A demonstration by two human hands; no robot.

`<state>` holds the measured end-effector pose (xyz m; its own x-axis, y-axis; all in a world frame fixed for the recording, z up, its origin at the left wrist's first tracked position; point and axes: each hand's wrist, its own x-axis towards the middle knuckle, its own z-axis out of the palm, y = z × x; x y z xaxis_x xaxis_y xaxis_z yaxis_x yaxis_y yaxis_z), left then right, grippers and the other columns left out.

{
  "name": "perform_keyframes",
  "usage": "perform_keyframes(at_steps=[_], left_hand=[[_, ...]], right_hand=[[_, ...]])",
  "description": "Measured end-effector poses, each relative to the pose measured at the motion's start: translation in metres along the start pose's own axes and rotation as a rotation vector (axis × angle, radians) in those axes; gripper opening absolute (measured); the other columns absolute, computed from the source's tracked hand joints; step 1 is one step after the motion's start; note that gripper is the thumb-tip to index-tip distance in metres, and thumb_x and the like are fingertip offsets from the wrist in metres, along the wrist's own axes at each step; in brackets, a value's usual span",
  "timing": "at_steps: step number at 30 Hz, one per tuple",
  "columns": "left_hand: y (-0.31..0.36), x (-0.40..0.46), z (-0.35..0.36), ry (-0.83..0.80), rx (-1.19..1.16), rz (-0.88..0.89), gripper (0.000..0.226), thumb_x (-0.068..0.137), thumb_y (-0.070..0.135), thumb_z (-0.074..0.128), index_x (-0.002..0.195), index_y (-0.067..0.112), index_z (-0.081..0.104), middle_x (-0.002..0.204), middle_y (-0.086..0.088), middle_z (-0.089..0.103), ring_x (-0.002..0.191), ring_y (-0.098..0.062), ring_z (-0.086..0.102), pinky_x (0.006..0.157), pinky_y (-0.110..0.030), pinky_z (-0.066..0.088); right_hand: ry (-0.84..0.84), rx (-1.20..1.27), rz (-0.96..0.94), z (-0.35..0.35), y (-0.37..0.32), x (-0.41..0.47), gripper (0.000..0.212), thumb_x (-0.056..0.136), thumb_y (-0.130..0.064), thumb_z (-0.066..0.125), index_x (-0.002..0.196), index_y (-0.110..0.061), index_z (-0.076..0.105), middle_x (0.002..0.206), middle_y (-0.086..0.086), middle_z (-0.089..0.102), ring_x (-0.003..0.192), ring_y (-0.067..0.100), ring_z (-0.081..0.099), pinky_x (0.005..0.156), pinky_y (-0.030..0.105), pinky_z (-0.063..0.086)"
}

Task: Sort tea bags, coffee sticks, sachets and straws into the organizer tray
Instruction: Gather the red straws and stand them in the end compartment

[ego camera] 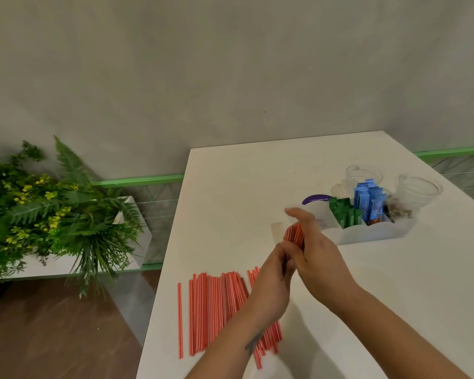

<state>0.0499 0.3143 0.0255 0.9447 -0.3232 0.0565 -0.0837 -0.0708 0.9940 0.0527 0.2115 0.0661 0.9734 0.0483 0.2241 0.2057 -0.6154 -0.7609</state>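
A bundle of red-and-white striped straws (294, 237) is held upright above the white desk (230, 192), gripped between both hands. The left hand (271, 280) is curled round the lower part of the bundle, and the right hand (315, 255) is wrapped over it from the 3 o'clock side, with its fingers (298, 214) reaching past the straw tops. The grip is somewhat blurred, so the exact lie of each finger cannot be told.

A loose pile of straws (216, 310) is spread flat on the desk at 7 o'clock from the hands, lying roughly parallel and pointing toward 12 o'clock; one single straw (179, 320) is set apart at the pile's 9 o'clock edge.

The white organizer tray (367, 233) is seen at 2 o'clock from the hands, near them but not touching. Green sachets (345, 214) are stood in one compartment, blue coffee sticks (367, 201) in the next toward 3 o'clock, and dark tea bags (398, 210) beyond those. Two clear plastic cups (419, 190) are placed just behind the tray, toward 12 o'clock.

A planter of ferns and yellow flowers (52, 209) is seen off the desk at 9 o'clock.
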Motion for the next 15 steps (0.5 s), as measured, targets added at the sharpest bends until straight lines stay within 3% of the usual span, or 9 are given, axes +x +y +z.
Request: perform_keyframes(at_steps=[3, 7, 9, 12, 15], left_hand=[[-0.010, 0.008, 0.006, 0.017, -0.015, -0.037, 0.027, 0.100, 0.002, 0.027, 0.099, 0.006, 0.054, 0.071, 0.013, 0.059, 0.069, 0.006, 0.053, 0.073, -0.009, 0.046], [-0.026, 0.011, 0.012, 0.061, 0.115, 0.004, 0.026, 0.101, 0.007, 0.028, 0.088, 0.009, 0.050, 0.065, 0.011, 0.048, 0.065, 0.002, 0.044, 0.070, -0.010, 0.043], [-0.036, 0.011, 0.016, 0.066, 0.129, -0.029, 0.026, 0.102, 0.010, 0.029, 0.090, 0.010, 0.052, 0.064, 0.015, 0.053, 0.066, 0.005, 0.048, 0.070, -0.009, 0.044], [-0.041, 0.009, 0.020, 0.037, 0.114, -0.105, 0.028, 0.102, 0.008, 0.031, 0.090, 0.014, 0.055, 0.068, 0.019, 0.058, 0.075, 0.002, 0.050, 0.077, -0.011, 0.045], [-0.036, 0.004, 0.021, 0.009, 0.103, -0.092, 0.027, 0.100, 0.004, 0.035, 0.094, 0.020, 0.055, 0.077, 0.015, 0.056, 0.079, -0.002, 0.051, 0.079, -0.011, 0.040]], right_hand=[[0.005, -0.080, -0.034, -0.006, 0.001, -0.003, 0.028, 0.097, -0.017, 0.045, 0.124, -0.023, 0.046, 0.101, -0.011, 0.052, 0.084, 0.010, 0.055, 0.062, 0.012, 0.041], [0.001, -0.167, -0.122, -0.008, 0.008, -0.008, 0.013, 0.098, -0.017, 0.043, 0.105, -0.017, 0.054, 0.096, -0.012, 0.050, 0.079, 0.011, 0.053, 0.066, 0.021, 0.043], [-0.061, -0.187, -0.099, -0.006, 0.016, -0.010, 0.016, 0.099, -0.020, 0.039, 0.106, -0.019, 0.053, 0.096, -0.012, 0.050, 0.080, 0.008, 0.053, 0.068, 0.019, 0.043], [-0.140, -0.136, -0.032, -0.003, 0.024, -0.014, 0.032, 0.100, -0.017, 0.036, 0.129, -0.028, 0.045, 0.111, -0.018, 0.048, 0.098, 0.001, 0.050, 0.081, 0.013, 0.040], [-0.073, -0.014, 0.033, -0.004, 0.025, -0.012, 0.043, 0.096, -0.013, 0.045, 0.134, -0.033, 0.040, 0.117, -0.020, 0.044, 0.095, -0.003, 0.049, 0.084, 0.016, 0.039]])
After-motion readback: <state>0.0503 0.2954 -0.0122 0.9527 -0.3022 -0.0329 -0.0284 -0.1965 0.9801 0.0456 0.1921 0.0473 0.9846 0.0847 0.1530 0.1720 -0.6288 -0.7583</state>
